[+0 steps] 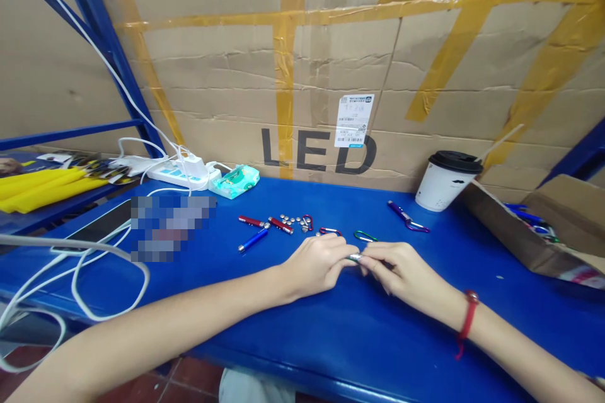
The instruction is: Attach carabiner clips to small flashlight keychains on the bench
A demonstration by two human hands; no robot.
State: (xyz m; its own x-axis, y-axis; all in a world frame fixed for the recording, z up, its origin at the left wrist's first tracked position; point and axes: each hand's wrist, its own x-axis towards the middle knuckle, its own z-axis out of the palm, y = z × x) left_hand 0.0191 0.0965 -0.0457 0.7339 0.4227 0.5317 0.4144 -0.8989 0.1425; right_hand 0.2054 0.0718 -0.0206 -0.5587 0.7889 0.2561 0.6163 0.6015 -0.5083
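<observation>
My left hand (317, 264) and my right hand (401, 274) rest on the blue table (331, 340) and meet at a small silver metal piece (355, 257), which both pinch between their fingertips. Just beyond the hands lie a green carabiner clip (365, 237) and a red carabiner clip (329, 231). Further left lie two red mini flashlights (265, 223), a blue mini flashlight (253, 240) and several small button cells (293, 220). A purple mini flashlight with its clip (407, 217) lies to the right, toward the cup.
A white paper cup with a black lid (447, 181) stands at the back right, next to an open cardboard box (543, 233) of parts. A power strip (182, 171), a tissue pack (235, 181), a phone (97, 227) and white cables (85, 277) lie at the left. Taped cardboard marked LED (331, 75) walls the back.
</observation>
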